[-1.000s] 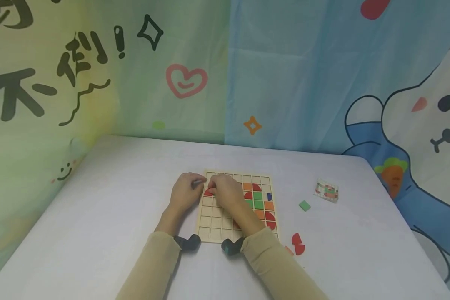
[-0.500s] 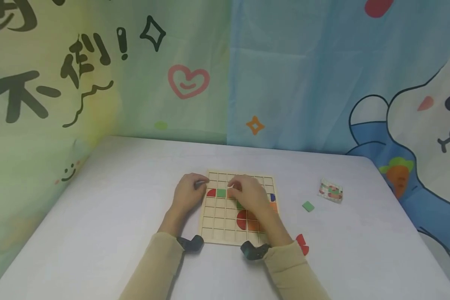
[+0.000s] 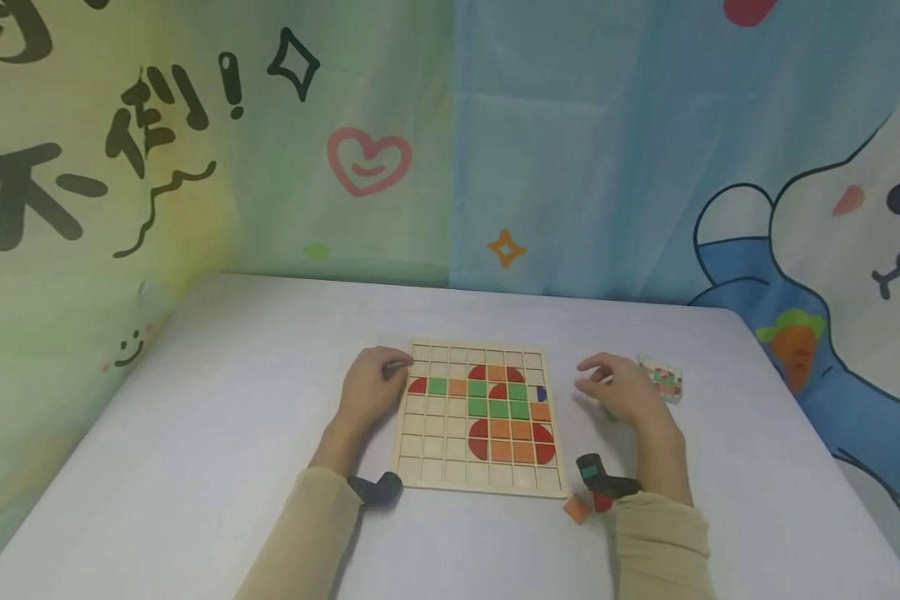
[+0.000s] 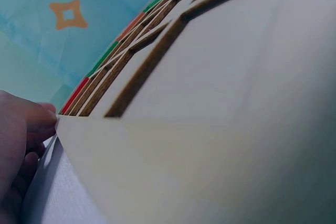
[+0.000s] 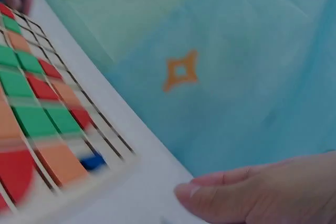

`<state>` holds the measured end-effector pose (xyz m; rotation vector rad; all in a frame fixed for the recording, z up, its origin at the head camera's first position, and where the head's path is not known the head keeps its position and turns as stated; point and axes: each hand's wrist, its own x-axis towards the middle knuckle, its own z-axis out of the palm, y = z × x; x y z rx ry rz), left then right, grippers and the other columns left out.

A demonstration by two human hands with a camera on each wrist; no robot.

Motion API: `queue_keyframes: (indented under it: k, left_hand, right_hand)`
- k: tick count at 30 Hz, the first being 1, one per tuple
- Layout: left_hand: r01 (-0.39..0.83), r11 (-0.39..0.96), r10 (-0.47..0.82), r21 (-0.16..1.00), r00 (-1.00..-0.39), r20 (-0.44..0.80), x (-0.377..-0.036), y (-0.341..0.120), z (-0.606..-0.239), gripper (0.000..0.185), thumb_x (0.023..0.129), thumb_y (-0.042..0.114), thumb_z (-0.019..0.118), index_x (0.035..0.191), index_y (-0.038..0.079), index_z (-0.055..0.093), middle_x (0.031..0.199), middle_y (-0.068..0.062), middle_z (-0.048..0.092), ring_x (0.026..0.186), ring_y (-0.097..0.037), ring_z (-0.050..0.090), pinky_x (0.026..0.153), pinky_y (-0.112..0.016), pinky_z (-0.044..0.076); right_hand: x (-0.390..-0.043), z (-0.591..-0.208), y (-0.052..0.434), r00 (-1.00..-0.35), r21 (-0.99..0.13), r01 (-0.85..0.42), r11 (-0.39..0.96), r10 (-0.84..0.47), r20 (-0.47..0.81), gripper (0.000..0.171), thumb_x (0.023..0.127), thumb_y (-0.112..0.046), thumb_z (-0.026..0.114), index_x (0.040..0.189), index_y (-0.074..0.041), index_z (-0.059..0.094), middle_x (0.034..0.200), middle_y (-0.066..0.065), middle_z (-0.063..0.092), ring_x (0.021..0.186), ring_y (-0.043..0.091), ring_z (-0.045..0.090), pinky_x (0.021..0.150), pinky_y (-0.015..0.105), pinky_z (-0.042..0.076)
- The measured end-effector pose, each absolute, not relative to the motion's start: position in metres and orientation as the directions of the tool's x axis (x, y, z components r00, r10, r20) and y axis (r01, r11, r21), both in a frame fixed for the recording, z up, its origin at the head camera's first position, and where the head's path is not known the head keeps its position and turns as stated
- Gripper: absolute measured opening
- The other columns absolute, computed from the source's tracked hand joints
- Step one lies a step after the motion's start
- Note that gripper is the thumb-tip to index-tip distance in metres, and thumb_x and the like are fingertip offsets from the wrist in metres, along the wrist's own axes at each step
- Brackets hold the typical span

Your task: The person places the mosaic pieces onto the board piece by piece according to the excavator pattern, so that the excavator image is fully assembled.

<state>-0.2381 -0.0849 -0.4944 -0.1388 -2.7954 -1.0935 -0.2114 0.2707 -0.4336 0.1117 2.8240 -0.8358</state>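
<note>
A wooden grid board [image 3: 431,450] lies flat on the table, its right half largely filled with green, orange and red tiles. One row runs from a red quarter-round tile [image 3: 417,386] through a green tile [image 3: 437,386] to an orange tile [image 3: 457,387]. My left hand [image 3: 375,383] grips the board's left edge; in the left wrist view its fingers [image 4: 39,116] meet that edge. To the right of the board, my right hand [image 3: 626,387] hovers with loose fingers and nothing between them. A loose green tile [image 3: 610,415] is partly hidden beneath it.
Behind the right hand lies a small patterned card [image 3: 669,382]. A loose orange tile [image 3: 577,509] and a red piece [image 3: 602,502], partly covered by the wrist strap, lie near the board's front right corner. A small blue piece [image 3: 542,393] sits in the board. Printed curtains hang behind.
My right hand has moved from the board's upper left across to the right side of the table. A green and an orange tile now show beside the red one. The left hand stays put.
</note>
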Motion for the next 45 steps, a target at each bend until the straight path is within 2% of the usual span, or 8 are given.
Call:
queue_keyframes:
  k: [7,14,19,26,30,36,41,45]
  left_hand:
    - [0.136,0.724,0.037,0.677,-0.987,0.159,-0.238,-0.086,-0.493,0.02,0.089,0.02,0.062,0.107,0.017,0.07,0.116,-0.004,0.067,0.119,-0.022,0.056,0.106,-0.042,0.043]
    - [0.136,0.721,0.034,0.679,-0.986,0.162,-0.237,-0.085,-0.493,0.02,0.089,0.02,0.062,0.107,0.017,0.07,0.116,-0.003,0.067,0.12,-0.022,0.055,0.106,-0.042,0.043]
    - [0.139,0.722,0.035,0.678,-0.986,0.164,-0.238,-0.085,-0.496,0.02,0.089,0.02,0.062,0.106,0.018,0.07,0.116,-0.002,0.067,0.119,-0.021,0.056,0.106,-0.042,0.043]
    - [0.149,0.726,0.034,0.671,-0.983,0.18,-0.239,-0.085,-0.497,0.019,0.088,0.02,0.062,0.106,0.017,0.07,0.115,-0.002,0.067,0.118,-0.021,0.056,0.105,-0.042,0.044]
    - [0.147,0.729,0.033,0.669,-0.983,0.18,-0.238,-0.086,-0.496,0.019,0.088,0.02,0.062,0.105,0.017,0.07,0.115,-0.002,0.067,0.118,-0.021,0.056,0.105,-0.042,0.044]
    - [0.151,0.732,0.044,0.665,-0.984,0.175,-0.238,-0.086,-0.494,0.019,0.088,0.019,0.062,0.106,0.017,0.07,0.116,-0.002,0.067,0.119,-0.022,0.056,0.106,-0.042,0.043]
    - [0.15,0.726,0.049,0.671,-0.985,0.166,-0.238,-0.086,-0.493,0.02,0.088,0.019,0.062,0.106,0.016,0.07,0.116,-0.003,0.067,0.12,-0.022,0.055,0.107,-0.042,0.042]
    - [0.145,0.723,0.046,0.676,-0.986,0.163,-0.237,-0.085,-0.493,0.019,0.089,0.018,0.062,0.106,0.016,0.07,0.116,-0.004,0.067,0.12,-0.022,0.055,0.108,-0.042,0.041]
  right_hand:
    - [-0.202,-0.442,0.306,-0.941,-0.513,0.261,0.818,0.098,-0.323,0.046,0.087,-0.031,0.066,0.125,-0.007,0.055,0.119,0.024,0.052,0.1,0.036,0.052,0.075,0.042,0.05]
    - [-0.198,-0.446,0.315,-0.932,-0.487,0.249,0.837,0.07,-0.357,0.04,0.083,-0.027,0.072,0.115,-0.005,0.06,0.108,0.021,0.055,0.093,0.031,0.051,0.07,0.037,0.046]
    - [-0.197,-0.443,0.311,-0.943,-0.48,0.211,0.852,0.049,-0.328,0.032,0.082,-0.022,0.071,0.106,-0.003,0.061,0.102,0.021,0.058,0.088,0.03,0.053,0.07,0.039,0.045]
    - [-0.201,-0.441,0.298,-0.948,-0.506,0.229,0.832,0.072,-0.311,0.029,0.084,-0.018,0.069,0.104,-0.003,0.054,0.1,0.016,0.057,0.086,0.027,0.051,0.067,0.033,0.041]
    - [-0.205,-0.442,0.285,-0.962,-0.528,0.233,0.817,0.113,-0.249,0.027,0.086,-0.015,0.065,0.107,-0.003,0.055,0.101,0.017,0.058,0.086,0.028,0.053,0.069,0.037,0.044]
    - [-0.212,-0.438,0.258,-0.976,-0.597,0.183,0.781,0.219,-0.012,0.025,0.09,-0.014,0.06,0.112,-0.003,0.058,0.109,0.021,0.063,0.097,0.035,0.059,0.078,0.047,0.049]
    - [-0.218,-0.43,0.219,-0.985,-0.695,0.039,0.718,0.145,0.095,0.024,0.091,-0.015,0.063,0.114,-0.006,0.061,0.11,0.016,0.064,0.102,0.032,0.062,0.085,0.044,0.054]
    - [-0.219,-0.429,0.179,-0.993,-0.743,-0.051,0.667,0.046,0.11,0.023,0.09,-0.017,0.065,0.112,-0.01,0.063,0.11,0.01,0.065,0.101,0.027,0.064,0.085,0.04,0.056]
